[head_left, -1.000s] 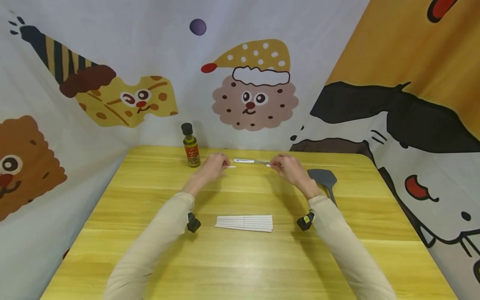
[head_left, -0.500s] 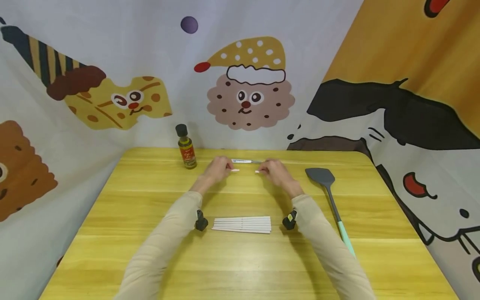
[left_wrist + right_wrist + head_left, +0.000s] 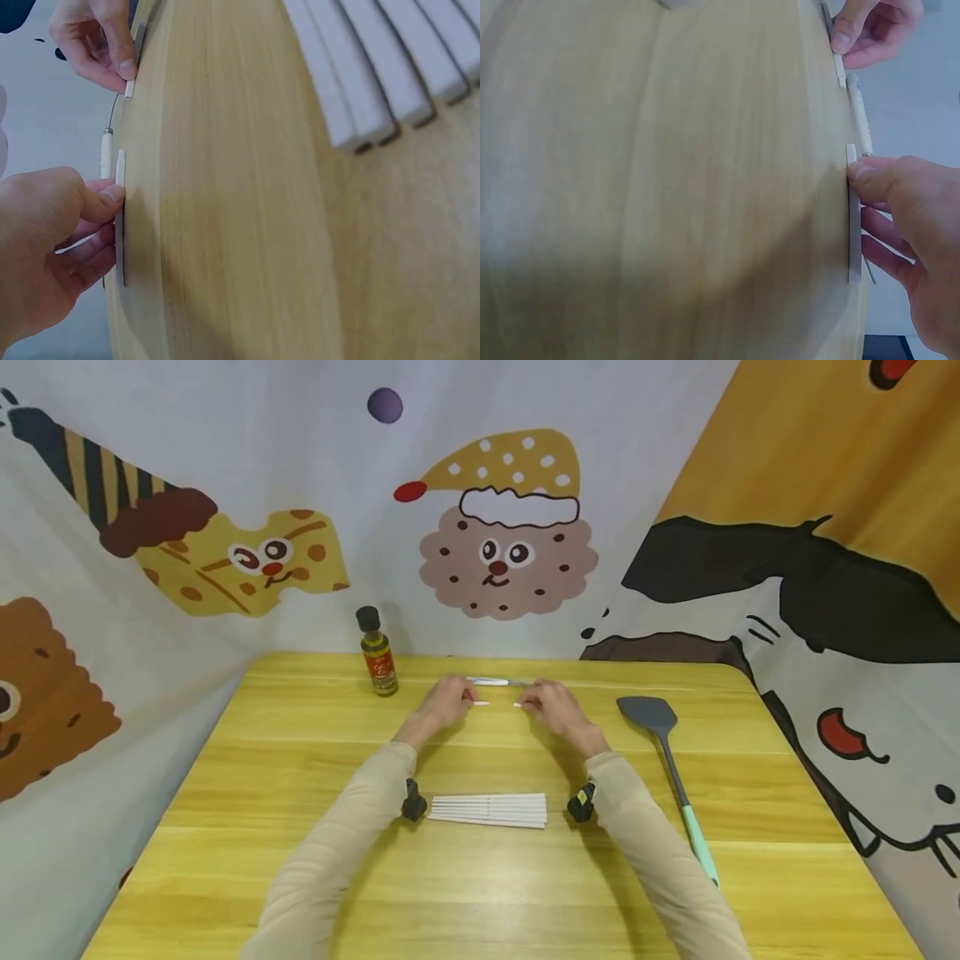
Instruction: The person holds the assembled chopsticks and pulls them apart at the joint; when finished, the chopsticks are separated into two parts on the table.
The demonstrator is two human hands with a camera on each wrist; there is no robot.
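Near the table's far edge, my left hand [image 3: 450,697] pinches a thin white stick [image 3: 121,255] between thumb and fingers. This stick has a narrower tip pointing toward the other hand. Opposite it, my right hand [image 3: 553,703] pinches a second white stick [image 3: 853,240]. The two sticks lie roughly in line, their facing ends a short gap apart. Nearer to me, between the wrists, several white sticks [image 3: 487,810] lie side by side on the table. Just behind the hands is a slim tool with a white handle [image 3: 491,682] and thin grey shaft, partly hidden by the right hand.
A dark-capped bottle [image 3: 379,664] with a red label stands at the back left. Right of my right arm lies a spatula [image 3: 651,714] with a grey head and mint handle. A printed cloth [image 3: 315,435] hangs behind the wooden table [image 3: 247,827].
Both hands have come closer together and slightly toward me, each keeping its stick, so the gap between the sticks is smaller. The right arm's shift left has uncovered the spatula handle.
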